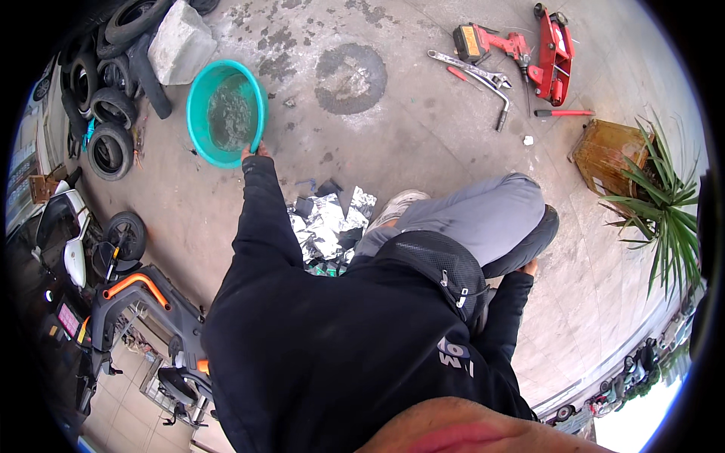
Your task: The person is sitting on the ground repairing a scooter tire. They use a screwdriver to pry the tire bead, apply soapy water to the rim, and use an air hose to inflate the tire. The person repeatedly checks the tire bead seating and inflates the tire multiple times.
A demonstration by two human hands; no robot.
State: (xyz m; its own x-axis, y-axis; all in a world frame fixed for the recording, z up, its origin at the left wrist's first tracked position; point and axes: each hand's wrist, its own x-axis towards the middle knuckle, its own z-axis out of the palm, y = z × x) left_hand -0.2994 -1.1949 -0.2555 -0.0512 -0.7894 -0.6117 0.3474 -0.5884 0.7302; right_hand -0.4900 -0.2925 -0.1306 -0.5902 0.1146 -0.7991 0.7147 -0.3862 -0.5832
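My left arm stretches forward to a teal plastic basin (pixel 195 121) of murky water on the concrete floor. At the basin's near right rim, my left hand (pixel 257 150) is closed on the edge. My right hand (pixel 530 267) rests low against my bent leg, by the dark lower part of the trousers; its fingers are mostly hidden. Beside my shoe (pixel 398 205) lies a heap of crumpled silver foil packaging (pixel 323 226) with dark scraps in it.
A concrete block (pixel 181 44) and piled tyres (pixel 110 151) stand beyond the basin. Motorbikes (pixel 140 302) are at the left. A red cordless impact wrench (pixel 491 45), adjustable wrench (pixel 472 69), red floor jack (pixel 555 60) and potted plant (pixel 657 177) lie to the right.
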